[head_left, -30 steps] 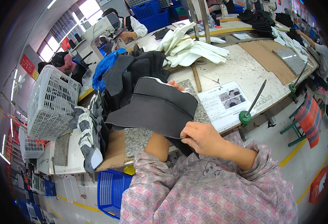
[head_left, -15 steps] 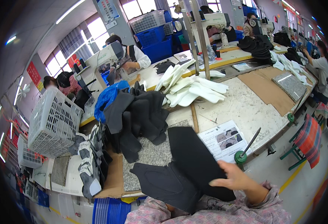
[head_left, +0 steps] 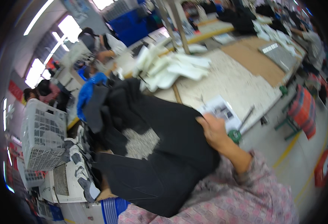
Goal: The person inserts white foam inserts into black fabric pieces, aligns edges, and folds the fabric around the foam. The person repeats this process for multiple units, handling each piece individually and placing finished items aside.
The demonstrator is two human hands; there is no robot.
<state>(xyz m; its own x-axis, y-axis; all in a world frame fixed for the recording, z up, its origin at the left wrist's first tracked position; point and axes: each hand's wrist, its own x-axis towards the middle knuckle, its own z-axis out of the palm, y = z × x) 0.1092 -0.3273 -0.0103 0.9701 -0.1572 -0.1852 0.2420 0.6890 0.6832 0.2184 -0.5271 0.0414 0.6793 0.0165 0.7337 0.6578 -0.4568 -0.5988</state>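
A large black sheet-like piece [head_left: 175, 127], with a smooth face, spreads across the middle, its edge pinched between the thumb and fingers of my right hand [head_left: 214, 130]. Joined to it or overlapping it on the near left is a black panel with curved stitch-like lines [head_left: 134, 175]; I cannot tell which. My left hand is hidden beneath the black material, with only the patterned sleeve [head_left: 134, 214] showing near the lower edge. Behind lies a heap of dark cut pieces [head_left: 115, 100], partly covered by the held piece. A speckled stone slab [head_left: 141, 143] shows through a gap.
White cut pieces [head_left: 171, 67] are heaped farther back. A printed sheet [head_left: 221, 112] and a spike on a green base [head_left: 234, 136] lie right of my hand. A white crate [head_left: 44, 130] and grey-white pieces [head_left: 80, 164] stand left. A plaid-covered stool [head_left: 302, 112] is at right.
The black piece has swung leftward and lifted, now spreading over the slab and part of the dark heap. My right hand has closed on its edge. The whole view has shifted and blurred.
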